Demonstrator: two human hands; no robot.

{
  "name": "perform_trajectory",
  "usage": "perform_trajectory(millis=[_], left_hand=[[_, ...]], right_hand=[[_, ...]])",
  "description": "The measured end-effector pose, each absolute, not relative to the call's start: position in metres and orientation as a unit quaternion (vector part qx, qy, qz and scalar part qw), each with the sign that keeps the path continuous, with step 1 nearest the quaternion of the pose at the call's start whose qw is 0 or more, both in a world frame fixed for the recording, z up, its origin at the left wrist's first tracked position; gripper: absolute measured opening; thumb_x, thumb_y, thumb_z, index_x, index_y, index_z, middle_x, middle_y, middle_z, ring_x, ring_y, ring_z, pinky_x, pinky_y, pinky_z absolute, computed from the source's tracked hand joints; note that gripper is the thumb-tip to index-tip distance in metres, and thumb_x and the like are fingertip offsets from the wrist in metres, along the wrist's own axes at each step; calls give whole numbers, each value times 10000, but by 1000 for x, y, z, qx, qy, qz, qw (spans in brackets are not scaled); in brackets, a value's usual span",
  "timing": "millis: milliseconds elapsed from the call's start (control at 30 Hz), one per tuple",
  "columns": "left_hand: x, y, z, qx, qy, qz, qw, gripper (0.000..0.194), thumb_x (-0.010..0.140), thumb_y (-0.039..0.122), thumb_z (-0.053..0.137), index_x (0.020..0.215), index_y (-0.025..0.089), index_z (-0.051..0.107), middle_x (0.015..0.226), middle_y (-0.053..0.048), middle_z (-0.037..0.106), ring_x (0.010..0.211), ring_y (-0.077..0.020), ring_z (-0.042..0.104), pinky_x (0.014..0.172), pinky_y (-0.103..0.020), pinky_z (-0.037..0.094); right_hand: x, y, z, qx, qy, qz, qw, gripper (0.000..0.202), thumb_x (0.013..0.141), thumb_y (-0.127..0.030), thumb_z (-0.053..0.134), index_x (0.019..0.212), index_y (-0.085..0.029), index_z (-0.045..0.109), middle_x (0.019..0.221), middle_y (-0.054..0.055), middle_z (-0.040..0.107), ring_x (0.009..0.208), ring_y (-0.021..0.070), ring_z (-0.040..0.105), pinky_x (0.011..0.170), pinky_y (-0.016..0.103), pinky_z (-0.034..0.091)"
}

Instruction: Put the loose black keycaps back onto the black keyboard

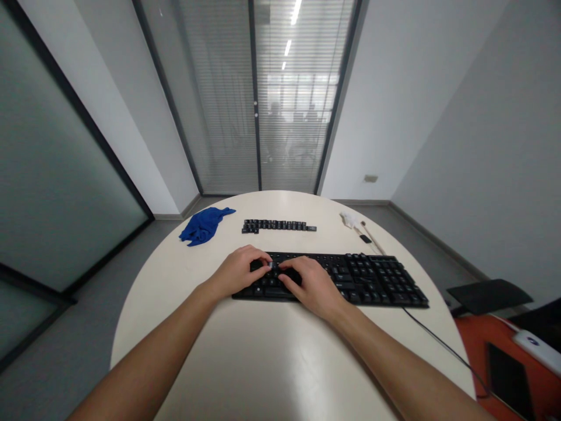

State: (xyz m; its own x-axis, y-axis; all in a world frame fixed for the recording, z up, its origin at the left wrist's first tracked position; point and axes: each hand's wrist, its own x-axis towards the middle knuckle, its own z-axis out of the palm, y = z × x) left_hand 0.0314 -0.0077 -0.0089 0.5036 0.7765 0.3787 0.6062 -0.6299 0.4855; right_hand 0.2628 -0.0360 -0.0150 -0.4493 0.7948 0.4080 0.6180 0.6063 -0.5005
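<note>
A black keyboard [350, 278] lies across the table in front of me, some of its upper left part without keycaps. My left hand [243, 270] rests over its left end, thumb and index finger closing around a small dark keycap [273, 265]. Just to the right of that keycap is my right hand [312, 283], its index finger and thumb curved and apart, fingertips at the keys. Whether the right fingertips touch the keycap is hard to see. Beyond the keyboard, loose black keycaps [280, 225] are lined up in a long row with a short second row at the left.
A crumpled blue cloth [205, 226] lies at the round white table's [245, 362] back left. A thin stick-like brush [372, 237], a white wad [350, 220] and a small black item [364, 238] lie back right. The keyboard cable [438, 339] runs off the right edge towards an orange chair [473, 342].
</note>
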Motion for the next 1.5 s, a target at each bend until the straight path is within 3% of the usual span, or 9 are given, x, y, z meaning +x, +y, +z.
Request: perform_trajectory(millis=[567,967,1500], left_hand=[[24,-1,-16,851,423,280,133,47,893,235,681,924,231,718,1006,-38,704,1036,-246,587,952,-405,467],[31,-7,-13,839,463,263,109,55,883,238,695,917,222,734,1008,-36,719,1050,-260,586,949,-404,469],[30,-4,-17,822,484,263,144,90,883,253,680,923,240,760,997,-33,744,1036,-253,615,975,-408,449]], right_hand=[[263,-36,-17,-399,-855,136,302,215,957,-263,611,1158,-205,661,1137,59,716,1089,236,614,977,406,473],[261,-42,-12,-389,-889,91,223,482,968,-389,583,1408,-198,532,1366,106,602,1232,277,535,1076,464,419],[260,-42,-13,-395,-888,95,214,492,973,-428,564,1401,-187,531,1380,109,598,1262,279,517,1090,463,401]])
